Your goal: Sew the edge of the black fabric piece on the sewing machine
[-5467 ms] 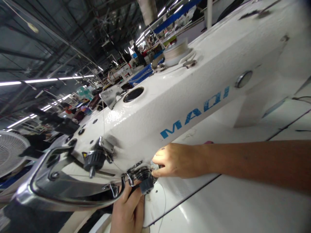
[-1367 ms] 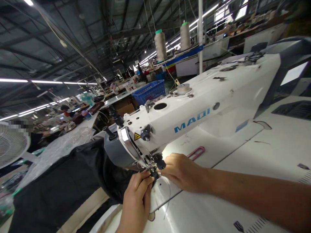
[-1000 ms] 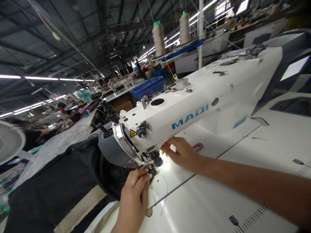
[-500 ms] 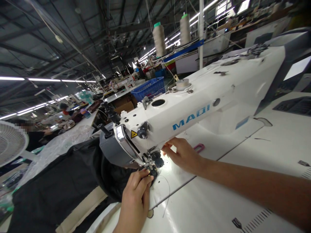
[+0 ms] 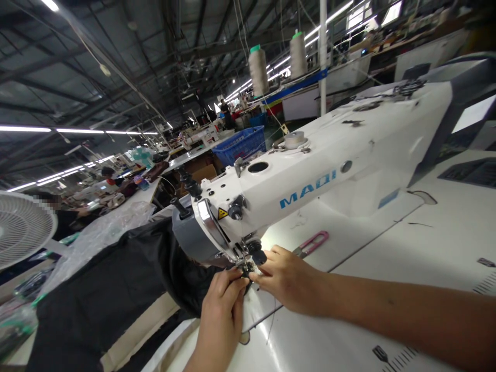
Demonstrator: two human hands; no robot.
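A white sewing machine (image 5: 302, 191) with blue lettering stands over a pale bed. Black fabric (image 5: 116, 279) hangs down at the left, and its gathered edge runs under the needle area. My left hand (image 5: 222, 310) is closed on this fabric's edge, just in front of the presser foot. On the other side of the foot, my right hand (image 5: 284, 279) has its fingertips bent together near the needle, close to the left fingertips; what they grip is hidden. Behind the right hand, thread snips (image 5: 313, 242) with a pink handle lie on the bed. A loose thread (image 5: 270, 325) trails toward the front.
At left are a white fan (image 5: 25, 230) and clear plastic sheeting (image 5: 104, 232). A blue crate (image 5: 240, 144) stands behind the machine. Thread cones (image 5: 258, 71) rise above it. A co-worker (image 5: 64, 214) sits far left, and the machine head overhangs my hands.
My right hand has come from behind the needle toward the front left, beside my left hand, uncovering more of the snips. My left hand stays on the fabric. The view has shifted slightly.
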